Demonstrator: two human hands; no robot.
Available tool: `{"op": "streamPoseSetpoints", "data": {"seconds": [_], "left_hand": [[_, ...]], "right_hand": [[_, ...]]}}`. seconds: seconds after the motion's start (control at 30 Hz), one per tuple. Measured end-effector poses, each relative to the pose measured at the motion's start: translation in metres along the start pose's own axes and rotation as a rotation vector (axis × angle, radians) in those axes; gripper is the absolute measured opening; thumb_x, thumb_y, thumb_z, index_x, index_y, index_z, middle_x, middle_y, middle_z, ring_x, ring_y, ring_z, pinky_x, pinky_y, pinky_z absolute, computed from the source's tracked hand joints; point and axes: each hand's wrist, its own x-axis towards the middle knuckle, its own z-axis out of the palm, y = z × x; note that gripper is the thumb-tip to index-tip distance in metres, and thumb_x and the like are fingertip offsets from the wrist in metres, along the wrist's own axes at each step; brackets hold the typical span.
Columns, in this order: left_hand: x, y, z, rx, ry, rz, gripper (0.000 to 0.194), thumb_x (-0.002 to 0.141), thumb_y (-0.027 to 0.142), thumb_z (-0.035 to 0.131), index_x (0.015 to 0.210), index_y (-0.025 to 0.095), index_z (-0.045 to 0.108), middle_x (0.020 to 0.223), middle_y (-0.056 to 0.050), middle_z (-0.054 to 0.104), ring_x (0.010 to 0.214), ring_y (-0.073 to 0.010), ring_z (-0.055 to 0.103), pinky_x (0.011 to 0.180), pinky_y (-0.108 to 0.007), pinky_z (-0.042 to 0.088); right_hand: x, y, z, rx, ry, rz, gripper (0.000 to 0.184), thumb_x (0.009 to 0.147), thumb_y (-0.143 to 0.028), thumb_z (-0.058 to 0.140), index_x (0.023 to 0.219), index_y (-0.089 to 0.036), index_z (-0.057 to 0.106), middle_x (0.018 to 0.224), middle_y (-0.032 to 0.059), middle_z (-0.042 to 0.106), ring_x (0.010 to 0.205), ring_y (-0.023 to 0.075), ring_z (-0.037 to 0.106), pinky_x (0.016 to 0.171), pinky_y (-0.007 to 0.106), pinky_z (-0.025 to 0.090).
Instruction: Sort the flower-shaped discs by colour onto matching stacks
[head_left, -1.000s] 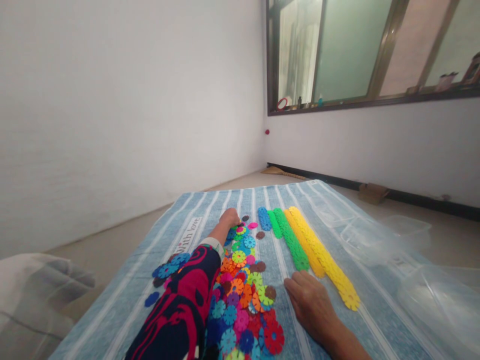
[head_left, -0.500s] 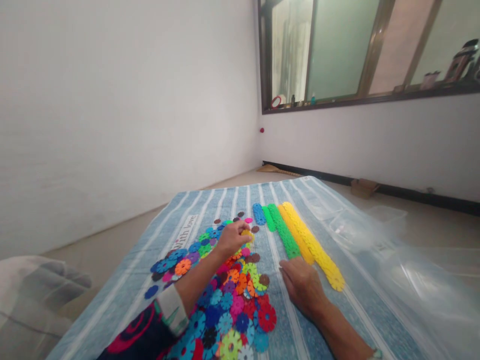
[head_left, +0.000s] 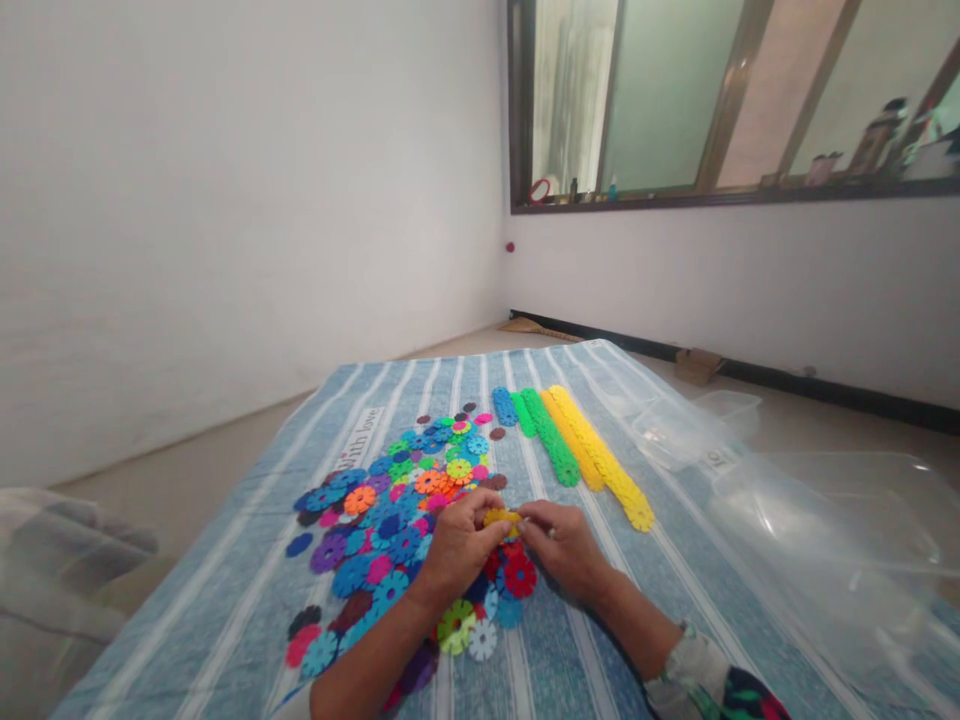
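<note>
My left hand pinches a yellow notched disc between thumb and fingers, just above the pile. My right hand meets it from the right, its fingertips closed at the disc's right edge. Under and around my left hand spreads a heap of loose flower-shaped discs in many colours. To the right of the heap lie rows of overlapping discs: a long yellow row, an orange-yellow row, a green row, a shorter bright green one and a short blue one.
A blue-and-white striped cloth covers the table. Clear plastic boxes stand along its right side. White see-through material is at the far left. A cardboard box sits on the floor by the wall.
My left hand has come back towards me from the far part of the heap with the yellow disc. My right hand has moved left from beside the green row to meet it.
</note>
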Motion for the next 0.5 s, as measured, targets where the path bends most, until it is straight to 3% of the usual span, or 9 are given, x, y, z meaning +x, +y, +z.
{"op": "streamPoseSetpoints", "data": {"seconds": [0.1,0.2,0.37,0.5], "left_hand": [[-0.002,-0.002,0.004,0.010,-0.021,0.026,0.016,0.070,0.031,0.059,0.081,0.019,0.057,0.064,0.003,0.061,0.057,-0.0128,0.058,0.054,-0.022,0.042],[-0.002,-0.003,0.004,0.029,-0.008,0.037,0.016,0.073,0.033,0.058,0.081,0.019,0.057,0.067,0.002,0.064,0.060,-0.0137,0.061,0.054,-0.023,0.043],[-0.002,-0.002,0.001,0.005,0.001,0.042,0.018,0.078,0.036,0.054,0.080,0.019,0.056,0.070,0.000,0.067,0.066,-0.0158,0.066,0.058,-0.024,0.048],[-0.003,-0.001,0.002,-0.058,-0.030,0.018,0.021,0.081,0.039,0.049,0.083,0.019,0.053,0.080,-0.003,0.071,0.069,-0.0165,0.067,0.053,-0.024,0.048]], "right_hand": [[0.002,-0.004,-0.006,0.071,-0.028,0.031,0.019,0.084,-0.020,0.051,0.079,-0.019,0.069,0.069,-0.0012,0.067,0.063,0.0133,0.059,0.061,0.023,0.044],[0.005,0.005,-0.019,-0.004,-0.024,-0.001,0.020,0.086,-0.019,0.050,0.079,-0.021,0.069,0.074,0.0006,0.069,0.069,0.0156,0.062,0.067,0.026,0.047],[0.012,0.043,-0.065,-0.437,0.128,-0.050,0.020,0.088,-0.022,0.051,0.081,-0.020,0.069,0.080,0.0053,0.069,0.077,0.0176,0.060,0.073,0.027,0.043],[0.013,0.065,-0.096,-0.694,0.113,-0.058,0.023,0.088,-0.018,0.049,0.075,-0.019,0.068,0.076,0.0053,0.064,0.077,0.0165,0.055,0.072,0.026,0.038]]}}
